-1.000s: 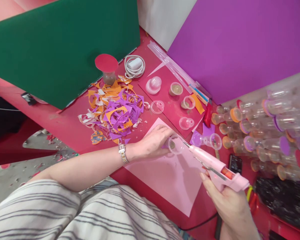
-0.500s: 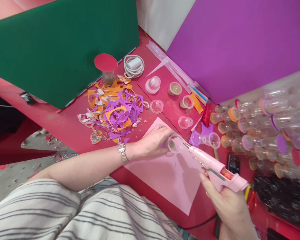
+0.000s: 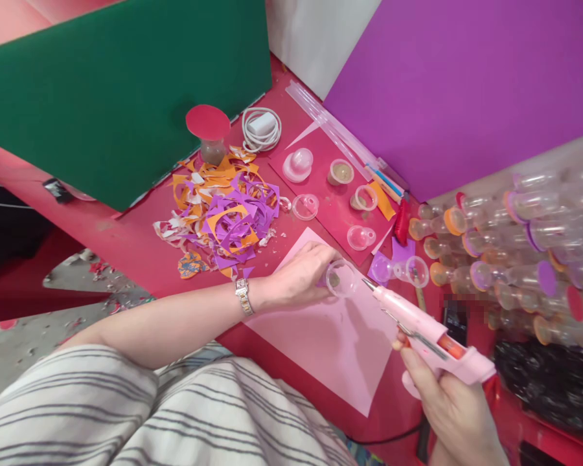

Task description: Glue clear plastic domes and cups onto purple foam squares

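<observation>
My left hand [image 3: 305, 272] is closed around a clear plastic cup [image 3: 348, 289], whose round rim faces right, above a sheet of pink paper [image 3: 340, 362]. Something greyish shows inside the cup. In my right hand [image 3: 447, 401] is a pink hot glue gun [image 3: 418, 317] with an orange-red part in its body. Its metal nozzle points up and left, a short way from the cup's rim and apart from it. Beyond the paper, a joined pair of clear cups [image 3: 398, 270] lies on purple paper.
A heap of purple and orange paper scraps [image 3: 238, 217] lies left. Several clear cups and lids, including a sand-coloured filled cup [image 3: 341, 172], sit on red card [image 3: 330, 213]. Stacked cup pieces [image 3: 510, 259] line the right side. Green [image 3: 126, 97] and purple boards [image 3: 466, 84] stand behind.
My right hand has drawn the glue gun right and slightly down, so its nozzle has moved away from the cup's rim. My left hand still holds the cup in nearly the same place.
</observation>
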Demonstrator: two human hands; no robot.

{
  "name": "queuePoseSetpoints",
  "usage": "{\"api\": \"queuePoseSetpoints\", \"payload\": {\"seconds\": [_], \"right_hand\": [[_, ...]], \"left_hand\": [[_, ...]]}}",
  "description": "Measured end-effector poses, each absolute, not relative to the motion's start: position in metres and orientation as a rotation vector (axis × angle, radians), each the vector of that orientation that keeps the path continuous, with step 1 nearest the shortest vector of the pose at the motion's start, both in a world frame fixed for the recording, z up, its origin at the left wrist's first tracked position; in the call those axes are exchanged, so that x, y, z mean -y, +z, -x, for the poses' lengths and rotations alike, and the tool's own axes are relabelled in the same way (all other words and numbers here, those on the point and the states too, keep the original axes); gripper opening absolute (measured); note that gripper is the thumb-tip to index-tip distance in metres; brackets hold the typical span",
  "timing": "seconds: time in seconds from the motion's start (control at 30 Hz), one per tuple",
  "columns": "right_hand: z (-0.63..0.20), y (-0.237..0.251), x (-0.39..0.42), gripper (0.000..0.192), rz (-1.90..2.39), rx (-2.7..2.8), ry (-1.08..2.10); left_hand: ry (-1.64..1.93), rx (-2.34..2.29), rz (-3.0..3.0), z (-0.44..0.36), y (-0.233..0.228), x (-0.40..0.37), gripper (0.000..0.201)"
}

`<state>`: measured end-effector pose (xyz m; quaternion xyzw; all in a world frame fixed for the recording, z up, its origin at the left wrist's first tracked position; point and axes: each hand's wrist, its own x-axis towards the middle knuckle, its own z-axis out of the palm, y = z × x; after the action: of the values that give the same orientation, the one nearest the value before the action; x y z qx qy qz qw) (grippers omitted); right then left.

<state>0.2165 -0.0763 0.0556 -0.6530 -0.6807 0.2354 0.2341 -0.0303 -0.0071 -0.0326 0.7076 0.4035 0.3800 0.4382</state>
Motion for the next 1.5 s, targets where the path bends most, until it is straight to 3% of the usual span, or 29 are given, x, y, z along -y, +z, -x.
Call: {"api": "queuePoseSetpoints", "payload": {"seconds": [0.33,0.87,1.1,1.5], "right_hand": [[-0.233,0.054,0.08,0.036,1.786,1.956,0.736],[-0.238,0.045,0.085,0.037,1.842,2.025,0.52],[-0.231,0.052,0.081,0.047,1.883,2.041,0.558],[-0.226,0.056,0.078,0.044,1.883,2.056,0.542]], "left_hand": [[0.933,-0.968,-1.719,0.03,-0.036,0.007,0.045],[0.952,-0.973,-1.795,0.03,-0.031,0.005,0.032],[0.942,-0.985,-1.796,0.031,-0.033,0.006,0.031],[0.925,-0.975,-1.792,0.03,-0.037,0.005,0.03]]}}
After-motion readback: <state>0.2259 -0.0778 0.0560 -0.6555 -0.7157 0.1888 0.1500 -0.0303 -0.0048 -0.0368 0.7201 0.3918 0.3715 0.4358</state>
